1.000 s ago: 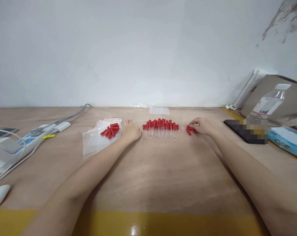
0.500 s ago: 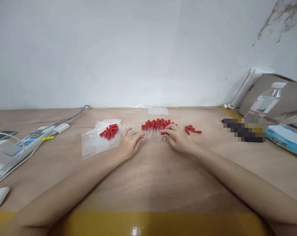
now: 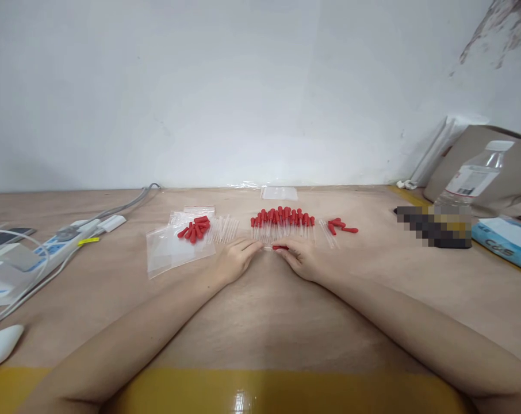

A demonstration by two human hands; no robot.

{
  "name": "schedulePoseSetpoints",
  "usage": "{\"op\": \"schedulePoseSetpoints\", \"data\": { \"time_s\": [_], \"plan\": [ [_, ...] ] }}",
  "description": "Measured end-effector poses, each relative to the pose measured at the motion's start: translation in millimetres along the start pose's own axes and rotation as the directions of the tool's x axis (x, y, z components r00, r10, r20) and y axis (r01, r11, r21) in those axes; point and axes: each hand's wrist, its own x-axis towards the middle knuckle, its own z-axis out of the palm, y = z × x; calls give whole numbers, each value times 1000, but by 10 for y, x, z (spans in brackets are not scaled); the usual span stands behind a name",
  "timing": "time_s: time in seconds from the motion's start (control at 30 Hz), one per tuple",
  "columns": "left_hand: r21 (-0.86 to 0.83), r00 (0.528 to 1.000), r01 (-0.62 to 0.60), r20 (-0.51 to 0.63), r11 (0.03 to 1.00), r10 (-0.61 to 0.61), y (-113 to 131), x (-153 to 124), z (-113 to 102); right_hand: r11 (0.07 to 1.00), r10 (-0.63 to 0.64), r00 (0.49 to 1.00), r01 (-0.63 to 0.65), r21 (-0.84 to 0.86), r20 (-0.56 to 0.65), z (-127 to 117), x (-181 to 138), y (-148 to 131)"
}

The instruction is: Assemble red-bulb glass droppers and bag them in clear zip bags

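Observation:
Between my hands, low over the table, a clear glass dropper tube (image 3: 267, 248) lies sideways. My left hand (image 3: 237, 260) pinches its left part. My right hand (image 3: 302, 257) has its fingers closed on a red rubber bulb (image 3: 280, 247) at the tube's right end; I cannot tell how far the tube sits inside it. Just behind my hands, red-topped droppers (image 3: 282, 217) lie in a row with their glass ends toward me. Loose glass tubes (image 3: 225, 229) lie to the left of them. Several loose red bulbs (image 3: 194, 231) rest on a clear plastic bag (image 3: 159, 261).
More red bulbs (image 3: 341, 225) and a few tubes (image 3: 328, 234) lie right of the row. A power strip (image 3: 57, 244) with cables is at the left, above a white mouse-like object (image 3: 2, 347). On the right stand a water bottle (image 3: 471, 178) and a blue tissue pack (image 3: 497, 241).
Both hands have come nearer to me and closer together, away from the dropper row. The tube and bulb now show in line between my fingers.

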Motion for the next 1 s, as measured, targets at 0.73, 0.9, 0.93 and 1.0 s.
{"op": "schedulePoseSetpoints", "data": {
  "time_s": [0.73,0.9,0.93,1.0],
  "plan": [
    [-51,994,-102,30,993,103,44,24,-36,990,-138,990,138,1,-16,17,-48,30],
    [1,990,-138,8,990,138,92,27,-8,988,-153,988,152,-24,-3,28,-41,28],
    [16,990,-142,6,990,142,106,31,0,988,-152,988,152,-32,0,30,-38,30],
    [34,991,-132,16,991,132,129,43,14,987,-154,988,154,-49,4,30,-35,46]
  ]
}}
